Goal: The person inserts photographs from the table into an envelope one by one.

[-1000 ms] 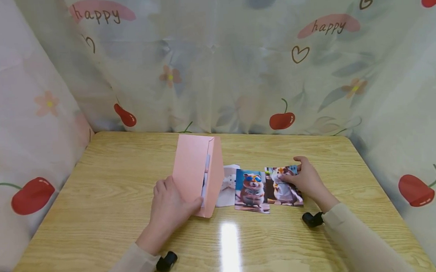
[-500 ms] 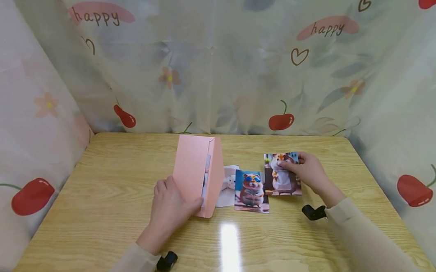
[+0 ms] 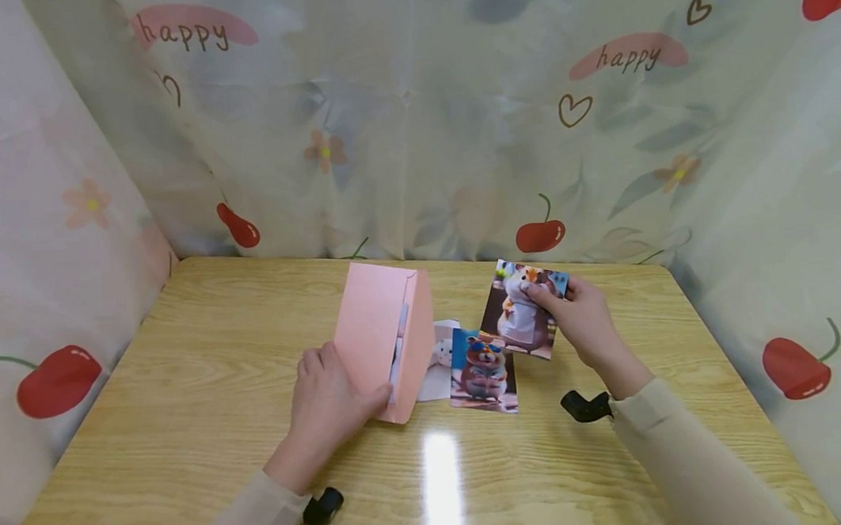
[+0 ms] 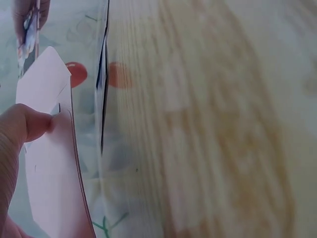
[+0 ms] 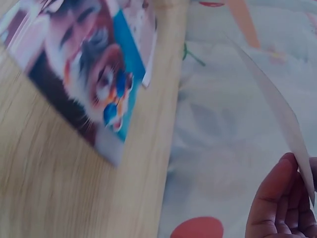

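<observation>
My left hand (image 3: 326,396) grips a pink envelope (image 3: 369,309) by its lower part, holding it tilted up on the table. The envelope's flap stands open toward the right, and a strip of pale paper shows inside its slit. In the left wrist view the thumb (image 4: 37,124) presses on the envelope (image 4: 49,168). My right hand (image 3: 593,325) pinches a picture card (image 3: 522,320) of a hamster in a white apron, raised off the table. In the right wrist view this card (image 5: 277,109) is seen nearly edge-on, its pale back showing. The right fingertips behind it are partly hidden.
A card of a hamster in blue sunglasses (image 3: 482,382) lies on the wooden table (image 3: 218,344). It overlaps a whitish card (image 3: 435,382), which the envelope partly covers. A patterned curtain (image 3: 414,136) closes off the back and sides.
My right hand has lifted the apron-hamster card from the table and carried it up and leftward, tilting it. The left hand and envelope have stayed almost in place.
</observation>
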Motion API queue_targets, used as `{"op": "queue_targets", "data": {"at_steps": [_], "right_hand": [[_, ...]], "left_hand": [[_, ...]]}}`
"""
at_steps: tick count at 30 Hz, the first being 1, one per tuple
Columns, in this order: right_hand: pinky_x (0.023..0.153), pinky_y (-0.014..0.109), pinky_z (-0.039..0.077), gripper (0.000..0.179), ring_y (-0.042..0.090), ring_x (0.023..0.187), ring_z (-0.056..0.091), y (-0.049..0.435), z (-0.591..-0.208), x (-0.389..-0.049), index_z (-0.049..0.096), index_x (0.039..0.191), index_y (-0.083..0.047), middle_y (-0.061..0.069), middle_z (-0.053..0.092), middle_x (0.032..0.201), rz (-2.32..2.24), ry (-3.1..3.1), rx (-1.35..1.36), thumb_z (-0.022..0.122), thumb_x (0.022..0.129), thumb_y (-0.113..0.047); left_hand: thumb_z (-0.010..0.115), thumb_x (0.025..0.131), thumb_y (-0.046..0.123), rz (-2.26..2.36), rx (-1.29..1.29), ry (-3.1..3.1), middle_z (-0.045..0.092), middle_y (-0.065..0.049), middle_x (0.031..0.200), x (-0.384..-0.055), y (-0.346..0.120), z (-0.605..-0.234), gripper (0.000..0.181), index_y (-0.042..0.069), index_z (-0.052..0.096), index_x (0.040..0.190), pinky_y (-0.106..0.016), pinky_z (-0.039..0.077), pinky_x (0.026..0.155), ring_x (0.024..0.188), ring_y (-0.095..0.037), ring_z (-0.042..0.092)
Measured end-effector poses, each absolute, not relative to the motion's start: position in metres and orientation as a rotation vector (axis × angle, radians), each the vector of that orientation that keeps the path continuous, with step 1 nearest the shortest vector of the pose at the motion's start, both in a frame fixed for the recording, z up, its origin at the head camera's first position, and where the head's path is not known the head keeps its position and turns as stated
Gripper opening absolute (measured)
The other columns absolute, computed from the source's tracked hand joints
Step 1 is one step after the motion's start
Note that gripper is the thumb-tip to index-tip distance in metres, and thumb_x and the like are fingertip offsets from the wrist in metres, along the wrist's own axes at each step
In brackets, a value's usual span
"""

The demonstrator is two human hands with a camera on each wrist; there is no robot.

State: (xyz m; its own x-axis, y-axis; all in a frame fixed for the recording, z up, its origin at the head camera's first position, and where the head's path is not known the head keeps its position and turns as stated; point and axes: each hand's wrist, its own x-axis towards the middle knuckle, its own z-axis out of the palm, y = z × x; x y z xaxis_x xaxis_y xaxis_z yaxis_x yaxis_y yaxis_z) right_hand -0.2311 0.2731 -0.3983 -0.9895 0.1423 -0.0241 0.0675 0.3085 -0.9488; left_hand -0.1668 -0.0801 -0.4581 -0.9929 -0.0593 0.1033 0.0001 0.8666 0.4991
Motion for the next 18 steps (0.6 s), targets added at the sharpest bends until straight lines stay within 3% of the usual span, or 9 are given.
{"op": "queue_targets", "data": {"at_steps": [18], "right_hand": [[0.077,0.027,0.052,0.056,0.020,0.095,0.062,0.222,-0.390,-0.228,0.053,0.122,-0.003,0.014,0.062,0.113,1.910,-2.341,-0.111,0.067,0.088,-0.045]], "left_hand": [[0.073,0.061,0.064,-0.591,0.005,-2.928,0.041,-0.024,0.115,-0.168,-0.078,-0.457,0.104,-0.009,0.039,0.128,-0.048,0.039,0.088,0.101,-0.035,0.040]]}}
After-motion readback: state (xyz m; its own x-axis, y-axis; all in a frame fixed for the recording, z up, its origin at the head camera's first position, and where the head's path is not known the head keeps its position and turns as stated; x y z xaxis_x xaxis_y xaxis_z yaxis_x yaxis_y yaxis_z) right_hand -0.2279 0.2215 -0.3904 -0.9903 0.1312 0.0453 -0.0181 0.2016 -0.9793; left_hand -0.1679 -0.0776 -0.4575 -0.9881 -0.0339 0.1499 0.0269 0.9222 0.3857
